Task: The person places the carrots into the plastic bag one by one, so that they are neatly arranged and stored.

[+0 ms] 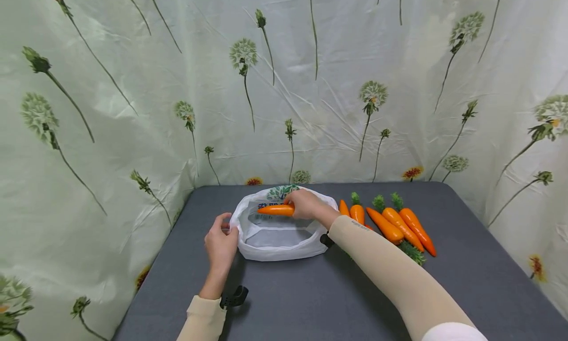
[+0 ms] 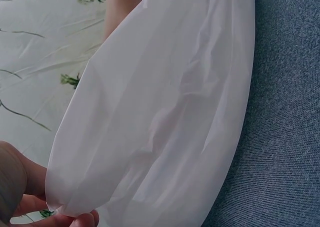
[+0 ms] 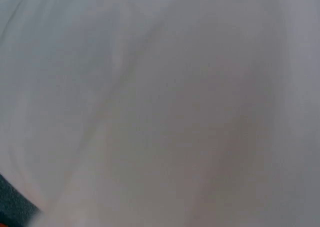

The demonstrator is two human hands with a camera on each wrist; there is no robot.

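Note:
A white plastic bag with green and blue print stands on the table, its mouth spread wide. My left hand pinches the bag's left rim between thumb and fingers; the left wrist view shows this pinch at the edge of the white plastic. Over the bag's mouth, my right hand grips an orange carrot by one end, its tapered tip pointing left. In the right wrist view, white plastic fills nearly the whole picture and hides the hand and carrot.
Several orange carrots with green tops lie to the right of the bag, partly behind my right forearm. The dark grey table ends at a white curtain printed with dandelions, at the back and both sides.

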